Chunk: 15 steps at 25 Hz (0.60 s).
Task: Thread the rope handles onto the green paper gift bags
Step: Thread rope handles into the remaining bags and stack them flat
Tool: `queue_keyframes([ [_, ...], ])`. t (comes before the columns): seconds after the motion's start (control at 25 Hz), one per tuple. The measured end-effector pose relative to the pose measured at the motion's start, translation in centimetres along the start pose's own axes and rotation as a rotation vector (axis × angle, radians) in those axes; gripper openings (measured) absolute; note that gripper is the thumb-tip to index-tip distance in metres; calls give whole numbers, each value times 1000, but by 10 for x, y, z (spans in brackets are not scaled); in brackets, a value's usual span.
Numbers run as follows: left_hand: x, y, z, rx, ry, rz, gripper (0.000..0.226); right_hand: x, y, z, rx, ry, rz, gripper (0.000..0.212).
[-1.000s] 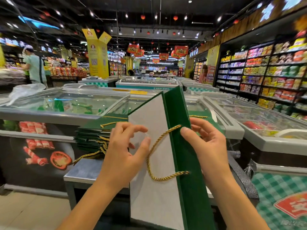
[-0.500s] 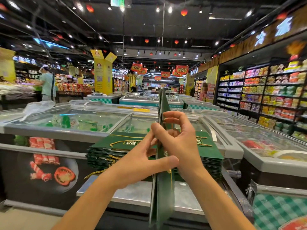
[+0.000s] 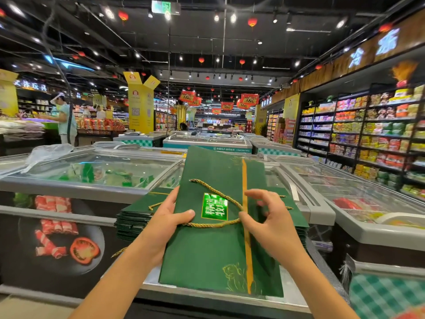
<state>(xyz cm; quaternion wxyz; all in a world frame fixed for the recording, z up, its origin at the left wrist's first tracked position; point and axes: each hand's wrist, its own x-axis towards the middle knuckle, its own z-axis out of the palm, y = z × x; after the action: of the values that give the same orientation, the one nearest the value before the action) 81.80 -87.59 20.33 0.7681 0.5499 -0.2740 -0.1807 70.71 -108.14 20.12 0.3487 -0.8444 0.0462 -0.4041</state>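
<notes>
- The green gift bag (image 3: 207, 249) I hold carries a bright green label (image 3: 215, 207) of Chinese characters, a gold stripe (image 3: 246, 226) down its face and a gold line drawing near the bottom.
- Lit blue characters high on the right wall read 冷藏 (image 3: 372, 47).
- My left hand (image 3: 167, 217) grips the bag's left edge, with the thumb flat on its front by the lower rope end.
- My right hand (image 3: 264, 217) is curled, and its thumb and a finger seem to pinch the gold rope handle (image 3: 220, 196) at its bend.
- The bag is flat and tilted up over a stack of bags (image 3: 138, 217) with gold ropes.
- The glass-lidded freezer (image 3: 92, 171) behind holds packaged goods.
</notes>
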Motion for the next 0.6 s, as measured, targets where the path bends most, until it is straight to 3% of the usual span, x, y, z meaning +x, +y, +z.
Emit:
queue_keyframes([
  [0.12, 12, -8, -1, -40, 11, -32, 62, -11, 22, -8, -102, -3, 96, 49],
  [0.24, 26, -20, 8, -70, -8, -67, 55, -19, 36, -13, 121, -94, 261, 60],
  [0.32, 36, -23, 18, -39, -14, -74, 51, -19, 48, -16, 175, -56, 307, 66],
  [0.48, 60, -24, 43, 205, 36, -13, 37, 1, 60, -32, 148, 89, 393, 70],
  [0.6, 86, -21, 57, 539, -26, 60, 69, 30, 73, -48, 141, 122, 464, 68],
])
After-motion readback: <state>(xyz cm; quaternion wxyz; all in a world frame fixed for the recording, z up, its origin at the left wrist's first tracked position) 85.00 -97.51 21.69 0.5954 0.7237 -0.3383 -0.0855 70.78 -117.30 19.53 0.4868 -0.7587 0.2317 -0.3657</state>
